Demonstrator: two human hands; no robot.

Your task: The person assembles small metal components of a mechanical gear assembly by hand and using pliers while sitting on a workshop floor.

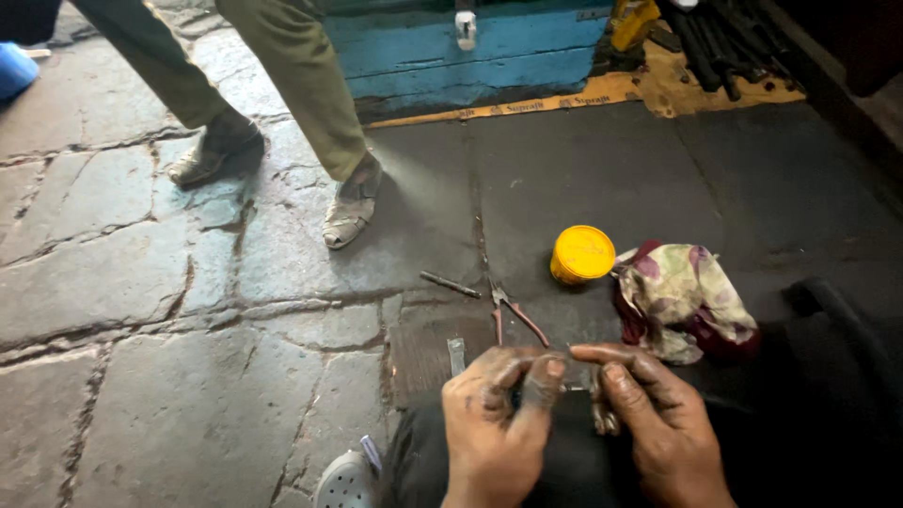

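Both of my grease-blackened hands meet low in the view over my dark-trousered lap. My left hand and my right hand pinch a small metal part between their fingertips; most of it is hidden by the fingers. Just beyond my hands, red-handled pliers lie on the stone floor, with a thin metal rod to their left and a short flat metal piece nearer me.
A yellow round tin stands beside a crumpled floral rag. Another person's legs in olive trousers and sandals stand at upper left. A blue wooden box and dark tools sit at the back.
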